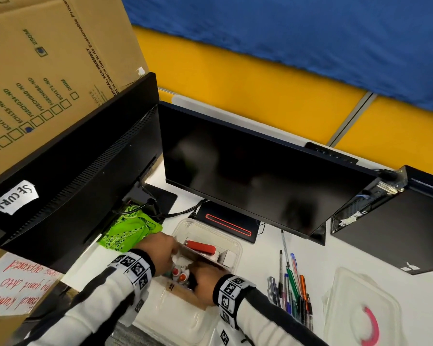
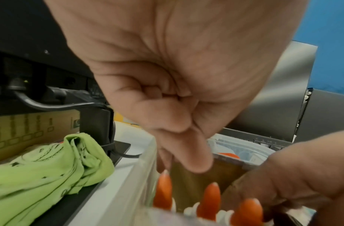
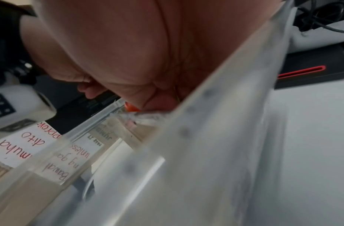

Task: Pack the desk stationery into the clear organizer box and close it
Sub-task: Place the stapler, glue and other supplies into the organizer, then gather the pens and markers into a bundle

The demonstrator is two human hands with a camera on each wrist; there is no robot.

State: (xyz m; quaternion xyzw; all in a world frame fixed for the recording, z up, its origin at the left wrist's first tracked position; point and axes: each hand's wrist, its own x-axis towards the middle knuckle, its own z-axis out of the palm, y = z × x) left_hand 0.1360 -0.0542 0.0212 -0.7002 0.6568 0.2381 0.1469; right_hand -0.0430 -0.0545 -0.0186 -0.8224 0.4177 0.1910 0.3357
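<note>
Both hands are down inside the clear box [image 1: 236, 248], low centre of the head view, on the white bench [image 1: 265, 265].

Left hand [image 1: 158, 253]: fingers curled down, thumb and fingertips pinched on the top edge of a brown card divider [image 2: 196, 180] standing in the box.

Right hand [image 1: 205, 283]: fingers bent in at the near end of the box beside the orange-capped bottles [image 1: 179, 274]; whether it grips anything cannot be told, the fingertips are hidden.

A red stapler [image 1: 201, 246] lies in the far compartment, beyond both hands. Loose pens [image 1: 291, 285] lie on the bench just right of the box. The clear lid [image 1: 355, 308] lies further right, off the box. A green cloth [image 1: 128, 229] sits left of the box, near the left hand.
</note>
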